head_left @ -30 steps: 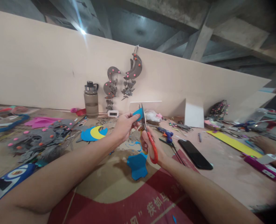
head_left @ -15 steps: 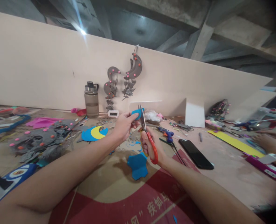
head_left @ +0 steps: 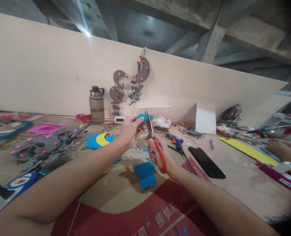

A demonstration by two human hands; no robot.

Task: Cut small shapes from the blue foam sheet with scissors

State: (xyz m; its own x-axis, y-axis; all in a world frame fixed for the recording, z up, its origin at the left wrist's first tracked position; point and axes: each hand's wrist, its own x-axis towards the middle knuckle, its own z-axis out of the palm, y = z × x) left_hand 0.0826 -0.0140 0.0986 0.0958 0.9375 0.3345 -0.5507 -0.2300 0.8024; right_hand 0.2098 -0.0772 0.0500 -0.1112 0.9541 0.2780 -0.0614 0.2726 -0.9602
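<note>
My left hand [head_left: 130,131] pinches a small piece of blue felt-like sheet [head_left: 141,118] between thumb and fingers. Red-handled scissors [head_left: 157,147] sit in my right hand [head_left: 157,152], which is closed around their handles. The blades point up and touch or nearly touch the right edge of the blue piece. Below my hands a larger blue cut-out [head_left: 145,175] lies on the cardboard, and small blue scraps [head_left: 142,151] are scattered beyond it. Left of my left hand lies a blue shape with a yellow crescent [head_left: 103,140] on it.
A bottle [head_left: 96,106] stands by the back board. Grey crescent hangings [head_left: 142,70] hang there. To the right are a blue glue gun [head_left: 177,142], a phone [head_left: 206,162], a yellow strip [head_left: 246,150] and another person's hands [head_left: 280,149]. Grey crafted pieces [head_left: 39,144] lie left.
My left hand has shifted slightly left and turned the blue piece a little. The scissors have moved only slightly in my right hand.
</note>
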